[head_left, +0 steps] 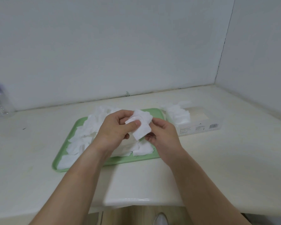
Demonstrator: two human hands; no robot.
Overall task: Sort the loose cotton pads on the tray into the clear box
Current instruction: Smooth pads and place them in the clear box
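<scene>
The left hand (pixel 115 127) grips a small bunch of cotton pads (pixel 141 125), with the thumb pressed flat on its front and the fingers curled behind. The right hand (pixel 164 135) is just beside it, fingers curled, and pinches the lower corner of the same bunch. Directly under the grip lies the green tray (pixel 128 160), where many loose pads (pixel 83 140) are spread, mostly to the left of the hands. To the right of the grip stands the clear box (pixel 199 125), with a pile of pads (pixel 178 114) in the end nearest to the tray
</scene>
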